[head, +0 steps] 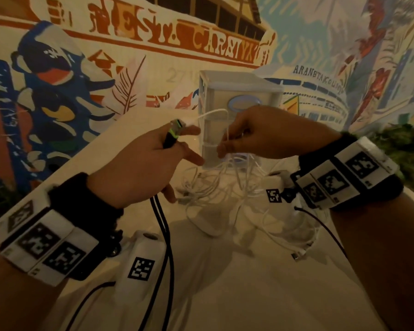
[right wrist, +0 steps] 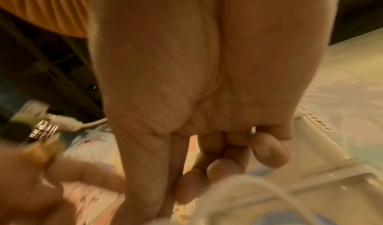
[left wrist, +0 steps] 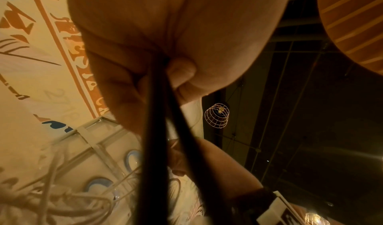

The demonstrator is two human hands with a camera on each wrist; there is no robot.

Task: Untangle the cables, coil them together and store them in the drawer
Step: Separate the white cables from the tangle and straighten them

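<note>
Left: the left hand (head: 139, 161) is raised above the worktop (head: 225, 283), its fingers curled round a black cable (head: 164, 225) whose black plug with a green band (head: 171, 137) projects from the top of the fist. The index finger and thumb stretch out toward the right. Two black strands hang from the underside of the fist and run toward the near edge of the worktop; in the left wrist view the same two strands (left wrist: 157, 130) emerge between the curled fingers (left wrist: 182, 71).

Centre: a white cable (head: 213, 113) arcs from beside the black plug across to the right hand. Beneath both hands a loose tangle of white cables (head: 225, 192) lies on the worktop, several strands rising to the right hand. A white plug (head: 299, 255) lies at the tangle's near right edge. Behind the tangle stands a small white drawer unit (head: 239, 103) with blue oval handles; its drawers appear closed.

Right: the right hand (head: 253, 134) is held level with the left, thumb and fingertips pinching a bunch of white strands. In the right wrist view the fingers (right wrist: 269, 150) are curled inward over a blurred white loop (right wrist: 238, 187).

Background: a painted mural (head: 129, 44) covers the wall behind the worktop.
</note>
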